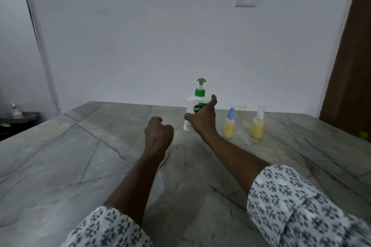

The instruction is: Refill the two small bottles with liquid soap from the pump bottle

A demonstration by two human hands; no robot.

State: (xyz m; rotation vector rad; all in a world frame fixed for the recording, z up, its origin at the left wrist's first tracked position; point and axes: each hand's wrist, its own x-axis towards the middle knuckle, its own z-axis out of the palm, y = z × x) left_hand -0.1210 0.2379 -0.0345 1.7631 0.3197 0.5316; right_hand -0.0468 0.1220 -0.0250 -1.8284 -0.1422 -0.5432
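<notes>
A white pump bottle (193, 104) with a green pump head stands at the far side of the table. My right hand (201, 119) reaches it, thumb spread across its lower left and a straight forefinger up along its right side. I cannot tell whether the hand grips it. To the right stand two small bottles holding yellow liquid, one with a blue cap (229, 126) and one with a clear spray top (257, 126). My left hand (158, 131) hovers left of the pump bottle, its fingers curled into a fist that holds nothing.
The grey marble table (80, 156) runs to a white wall. A brown door or panel (349, 66) rises at the right, with a small green object (363, 134) at the table's right edge. A dark side surface (16, 118) sits at the far left.
</notes>
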